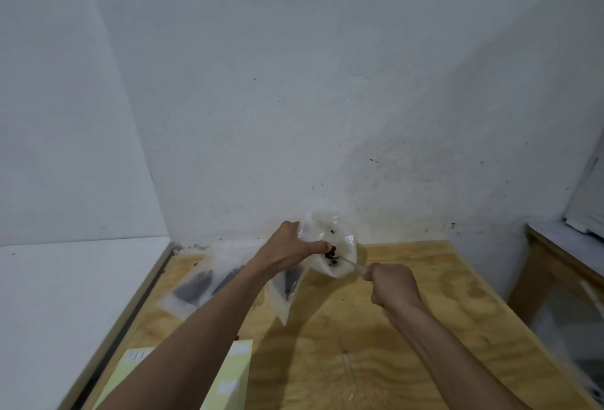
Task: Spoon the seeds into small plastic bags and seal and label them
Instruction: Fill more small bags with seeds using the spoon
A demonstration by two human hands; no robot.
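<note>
Right hand [394,285] fisted round clear spoon [351,263] handle, bowl inside mouth of plastic bag [330,246]. Left hand [291,247] pinches bag rim, holding it raised above plywood table [408,328] near the wall. Dark seeds [330,257] visible at the spoon tip. Judgement: film thin, limp, slippery; collapses unless the rim is held, so take hold at the mouth edge. Seeds light, scatter easily. Filled bags [196,288] lie flat on table at left; yellow label sheets [233,377] near edge

Filled bags [196,285] left; label sheet [235,373] nr front.
</note>
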